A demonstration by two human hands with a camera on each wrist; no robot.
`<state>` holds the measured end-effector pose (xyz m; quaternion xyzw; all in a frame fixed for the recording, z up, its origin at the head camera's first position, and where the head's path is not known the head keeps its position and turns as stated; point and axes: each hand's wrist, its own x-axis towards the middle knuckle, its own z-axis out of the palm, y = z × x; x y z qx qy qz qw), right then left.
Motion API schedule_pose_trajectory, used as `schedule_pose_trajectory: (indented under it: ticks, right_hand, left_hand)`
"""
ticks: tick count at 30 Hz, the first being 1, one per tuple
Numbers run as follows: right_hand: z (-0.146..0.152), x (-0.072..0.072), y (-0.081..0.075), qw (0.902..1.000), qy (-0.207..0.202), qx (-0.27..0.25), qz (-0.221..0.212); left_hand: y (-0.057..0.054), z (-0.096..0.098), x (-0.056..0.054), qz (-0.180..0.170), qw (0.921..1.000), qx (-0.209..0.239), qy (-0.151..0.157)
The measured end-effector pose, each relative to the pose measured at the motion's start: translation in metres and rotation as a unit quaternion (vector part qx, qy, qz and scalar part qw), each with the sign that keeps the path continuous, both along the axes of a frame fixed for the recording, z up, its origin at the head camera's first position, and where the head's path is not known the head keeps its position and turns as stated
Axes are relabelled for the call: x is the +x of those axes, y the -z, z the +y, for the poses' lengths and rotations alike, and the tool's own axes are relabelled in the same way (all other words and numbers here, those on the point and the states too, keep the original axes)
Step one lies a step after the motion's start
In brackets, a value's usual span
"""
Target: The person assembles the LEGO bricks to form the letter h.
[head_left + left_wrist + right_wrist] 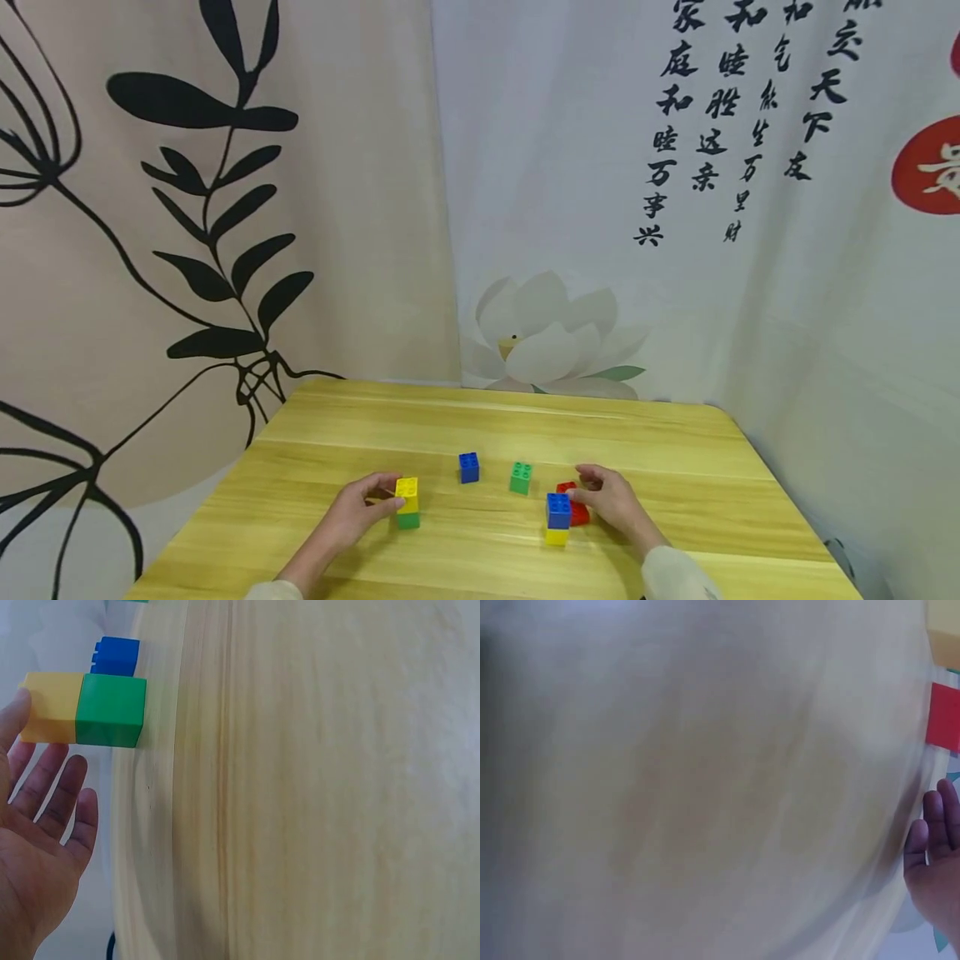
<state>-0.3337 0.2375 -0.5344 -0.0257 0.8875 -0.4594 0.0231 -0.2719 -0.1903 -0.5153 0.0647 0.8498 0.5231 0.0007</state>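
2 stacked blocks (408, 502) in left hand (358, 507); right hand (612, 501) near red block (581, 513).

Yellow-and-green brick stack (408, 502) of smooth, lightly glossy plastic, blue-and-yellow brick stack (558, 518) in the same shiny plastic, tabletop (420, 425) of smooth, satin-finished wood grain, backdrop (375, 233) of matt printed cloth, pale sleeve (677, 575) in matt fabric

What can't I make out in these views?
Head: part of the red block, behind the blue block and right hand.
Right wrist: that hand's thumb side, beyond the right edge.
Left wrist: part of the left hand, beyond the left edge.
Right wrist: grain on the tabletop, blurred.
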Motion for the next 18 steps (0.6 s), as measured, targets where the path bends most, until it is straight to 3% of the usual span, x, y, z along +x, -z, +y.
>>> schedule_pose_trajectory:
  ticks: [7, 18]
  right_hand:
    - [0.003, 0.015, 0.000, 0.9998, 0.019, -0.002, 0.005]
    - [-0.003, 0.037, 0.003, 0.9989, 0.039, -0.001, 0.024]
  left_hand:
    - [0.000, 0.002, 0.000, -0.004, 0.9997, 0.010, 0.020]
    - [0.000, 0.006, -0.001, -0.010, 0.9998, 0.005, 0.018]
